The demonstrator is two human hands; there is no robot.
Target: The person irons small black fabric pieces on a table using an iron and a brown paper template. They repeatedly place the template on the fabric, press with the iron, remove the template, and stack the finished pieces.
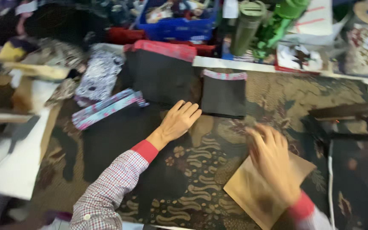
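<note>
Left hand [177, 120] flat, fingers [189, 108] spread and open, pressing on dark batik cloth [192, 179] just beside a black fabric piece [223, 97] with a pink-trimmed top edge. Right hand [273, 159] blurred, fingers loosely open and laid palm-down on a brown paper piece [252, 191], holding nothing closed. Brown paper lying on the batik cloth, under and below the right fingers, turned diamond-wise, long axis running from lower left to upper right.

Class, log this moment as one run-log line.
left hand: flat on patterned fabric | right hand: blurred, on brown card piece | nearby: black pouch
</note>
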